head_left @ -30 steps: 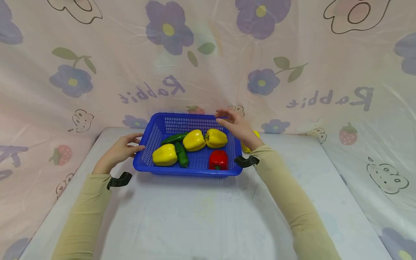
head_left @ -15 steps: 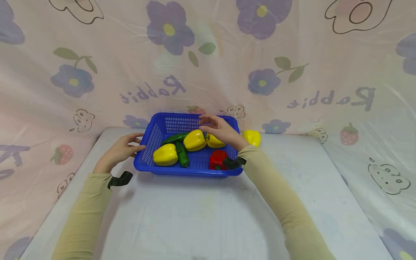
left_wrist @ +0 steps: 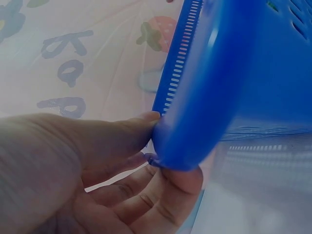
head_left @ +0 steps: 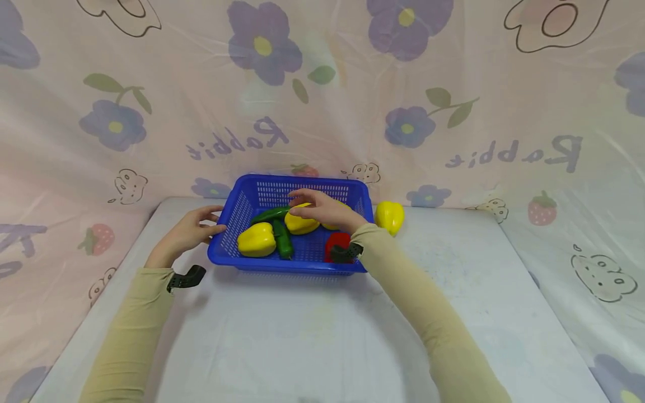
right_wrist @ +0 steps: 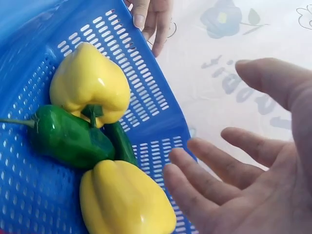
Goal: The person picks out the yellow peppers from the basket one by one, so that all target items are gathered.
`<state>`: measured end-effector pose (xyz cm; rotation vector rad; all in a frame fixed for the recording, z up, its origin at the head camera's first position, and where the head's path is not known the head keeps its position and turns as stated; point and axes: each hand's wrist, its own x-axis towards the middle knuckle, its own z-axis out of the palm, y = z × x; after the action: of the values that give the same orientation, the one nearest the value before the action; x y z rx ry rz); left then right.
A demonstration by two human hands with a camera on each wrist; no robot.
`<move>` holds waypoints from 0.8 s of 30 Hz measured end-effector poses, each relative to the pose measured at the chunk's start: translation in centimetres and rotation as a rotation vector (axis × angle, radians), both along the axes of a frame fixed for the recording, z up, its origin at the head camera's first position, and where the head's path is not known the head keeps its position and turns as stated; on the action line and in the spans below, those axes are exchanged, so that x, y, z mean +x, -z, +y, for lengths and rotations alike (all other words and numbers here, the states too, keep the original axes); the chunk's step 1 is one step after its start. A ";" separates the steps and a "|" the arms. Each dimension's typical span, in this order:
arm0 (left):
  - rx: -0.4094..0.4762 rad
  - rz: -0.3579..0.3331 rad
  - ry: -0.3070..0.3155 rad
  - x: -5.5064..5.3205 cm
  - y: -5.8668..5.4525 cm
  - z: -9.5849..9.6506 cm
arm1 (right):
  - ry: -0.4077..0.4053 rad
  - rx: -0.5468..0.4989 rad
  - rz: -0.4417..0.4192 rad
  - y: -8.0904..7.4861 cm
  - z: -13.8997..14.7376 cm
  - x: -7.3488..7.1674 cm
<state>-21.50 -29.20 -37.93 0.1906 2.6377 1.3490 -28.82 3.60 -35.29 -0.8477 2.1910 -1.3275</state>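
A blue plastic basket (head_left: 287,267) stands on the table. My left hand (head_left: 183,234) holds its left rim; in the left wrist view the thumb (left_wrist: 112,136) lies on the upper side and the fingers curl beneath. My right hand (head_left: 327,211) hovers over the basket, fingers spread and holding nothing. Below it, a yellow bell pepper (head_left: 300,224) is partly covered, and another behind it is mostly hidden. A third yellow bell pepper (head_left: 257,240) lies at the left beside a green pepper (head_left: 283,239). A second green pepper (head_left: 269,215) lies farther back.
A red bell pepper (head_left: 336,240) lies in the basket's front right corner, partly behind the right wrist's black camera mount (head_left: 345,253). Outside, one more yellow bell pepper (head_left: 389,217) sits on the white table (head_left: 302,336). A flowered curtain (head_left: 342,95) hangs behind.
My right hand has moved left from the basket's right rim to over its middle, uncovering the yellow bell pepper outside. My left hand stays at the rim.
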 end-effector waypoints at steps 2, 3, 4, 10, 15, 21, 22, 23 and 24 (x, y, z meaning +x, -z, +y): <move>-0.002 0.002 0.001 0.0 0.0 0.0 | -0.009 0.027 -0.020 0.2 -0.4 0.0; -0.003 0.003 0.001 0.0 0.0 0.0 | -0.016 0.035 -0.036 0.3 -0.6 0.0; -0.002 0.004 0.002 0.0 0.0 0.0 | -0.025 0.038 -0.053 0.4 -0.8 0.0; 0.008 0.004 0.007 0.1 0.0 0.0 | -0.071 -0.008 -0.204 1.3 -1.8 -0.3; 0.004 0.001 0.002 0.1 0.0 0.1 | -0.063 -0.003 -0.238 1.6 -2.6 -0.2; 0.005 -0.001 -0.005 0.1 0.0 0.0 | -0.048 0.044 -0.273 1.2 -3.2 0.3; 0.007 -0.001 -0.006 0.0 0.0 0.0 | -0.047 0.051 -0.277 1.2 -3.3 0.3; 0.008 0.000 -0.005 0.0 0.0 0.0 | -0.046 0.057 -0.280 1.2 -3.4 0.2; 0.008 0.000 -0.005 0.0 0.0 0.0 | -0.044 0.064 -0.282 1.3 -3.5 0.2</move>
<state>-21.46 -29.19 -37.93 0.1856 2.6348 1.3620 -28.62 0.13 -36.61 -0.6379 1.9726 -1.2643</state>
